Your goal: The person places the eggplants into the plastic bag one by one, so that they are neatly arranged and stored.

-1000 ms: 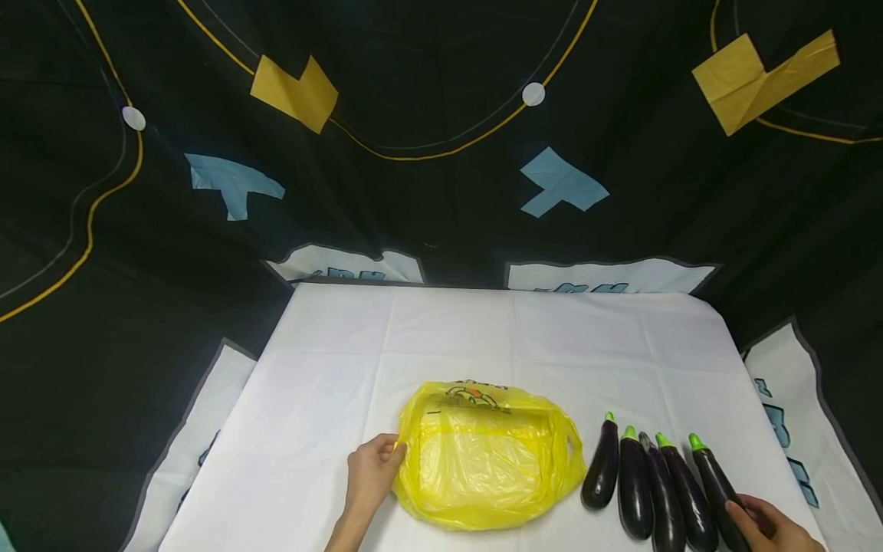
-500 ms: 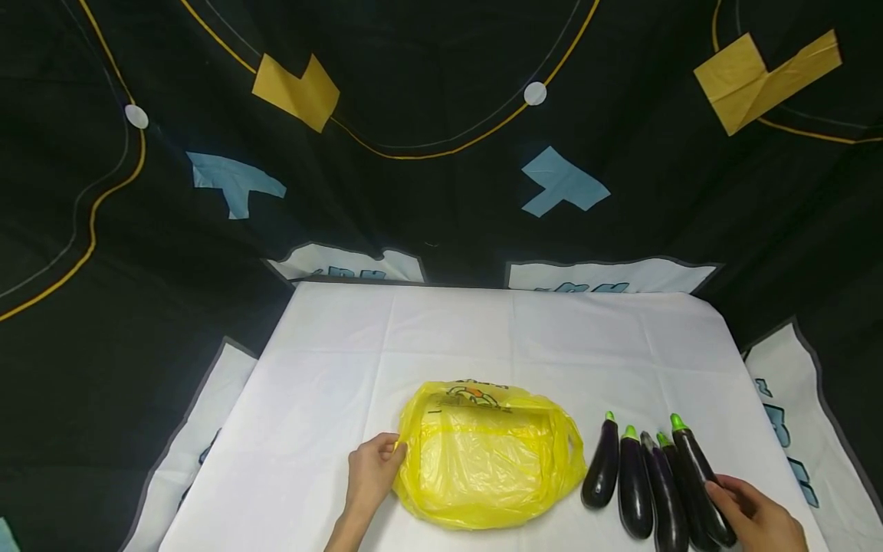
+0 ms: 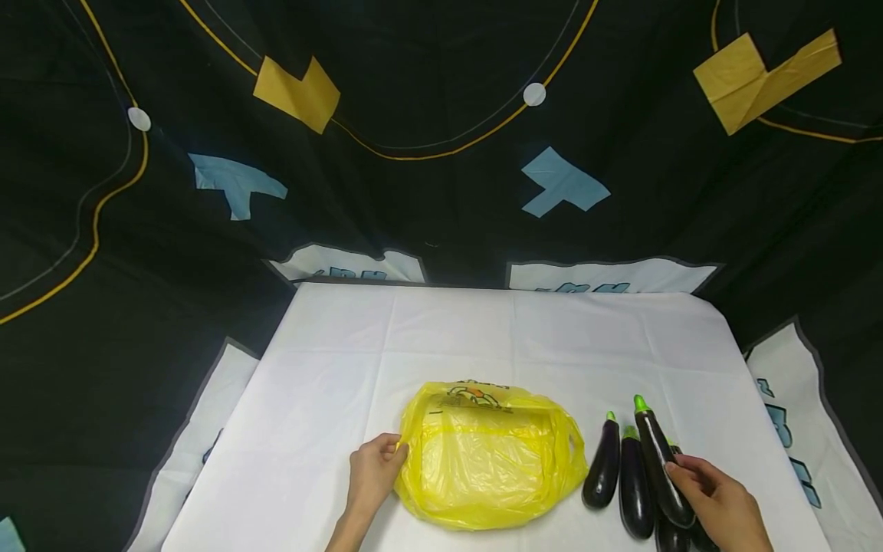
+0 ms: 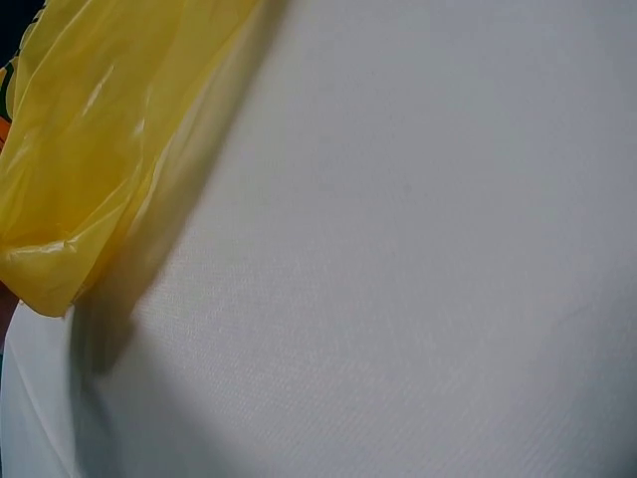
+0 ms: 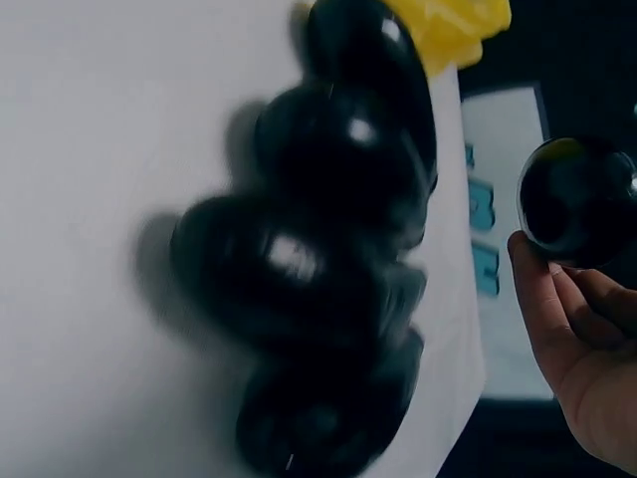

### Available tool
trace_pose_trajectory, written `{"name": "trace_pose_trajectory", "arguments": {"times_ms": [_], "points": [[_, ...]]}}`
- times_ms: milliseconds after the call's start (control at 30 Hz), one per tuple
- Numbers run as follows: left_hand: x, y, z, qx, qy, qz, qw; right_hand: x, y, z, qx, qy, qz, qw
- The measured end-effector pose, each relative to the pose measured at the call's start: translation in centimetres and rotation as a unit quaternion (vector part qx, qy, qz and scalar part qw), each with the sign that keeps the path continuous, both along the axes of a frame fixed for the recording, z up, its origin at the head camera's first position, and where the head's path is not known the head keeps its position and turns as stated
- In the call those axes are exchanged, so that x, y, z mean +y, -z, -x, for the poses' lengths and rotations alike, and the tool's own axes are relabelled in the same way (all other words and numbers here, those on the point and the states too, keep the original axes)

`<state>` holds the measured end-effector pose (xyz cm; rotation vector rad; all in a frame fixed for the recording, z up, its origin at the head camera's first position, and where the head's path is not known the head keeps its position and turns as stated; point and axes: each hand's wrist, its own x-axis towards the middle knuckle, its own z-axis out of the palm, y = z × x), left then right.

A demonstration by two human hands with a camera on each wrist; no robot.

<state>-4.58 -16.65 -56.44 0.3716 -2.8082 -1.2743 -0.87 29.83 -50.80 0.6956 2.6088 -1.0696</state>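
Observation:
A yellow plastic bag (image 3: 483, 471) with a printed picture lies open-mouthed on the white table. My left hand (image 3: 371, 475) pinches its left rim; in the left wrist view only a yellow flap of the bag (image 4: 100, 129) shows. My right hand (image 3: 726, 504) grips a dark purple eggplant (image 3: 655, 460) with a bright green stem end, raised over the others. The right wrist view shows this eggplant (image 5: 577, 204) off the table in my fingers. Below it several more eggplants lie side by side, the leftmost eggplant (image 3: 602, 468) close to the bag. Some are partly hidden by the held one.
A white cloth (image 3: 455, 330) covers the table and stretches behind the bag to the far edge. Behind it hangs a dark curtain (image 3: 428, 207) with yellow and blue shapes.
My right hand has lifted the rightmost eggplant and carried it leftward over the others, toward the bag. My left hand and the bag have stayed in place.

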Motion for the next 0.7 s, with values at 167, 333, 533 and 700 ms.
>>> {"name": "trace_pose_trajectory", "arguments": {"times_ms": [167,333,533,700], "points": [[0.0,0.0,0.0,-0.001,0.000,-0.006,1.0000,-2.4,-0.6,0.5,0.010,-0.010,0.053,0.9985],[0.1,0.0,-0.1,-0.005,0.000,-0.009,0.9999,-5.0,-0.9,1.2,0.021,-0.039,0.091,0.9949],[0.0,0.0,0.0,-0.004,0.003,-0.006,1.0000,-8.1,-0.7,1.8,0.039,-0.078,0.090,0.9921],[0.1,0.0,0.0,-0.005,0.004,-0.007,1.0000,-10.3,-0.6,2.5,0.056,-0.100,0.100,0.9884]]}}
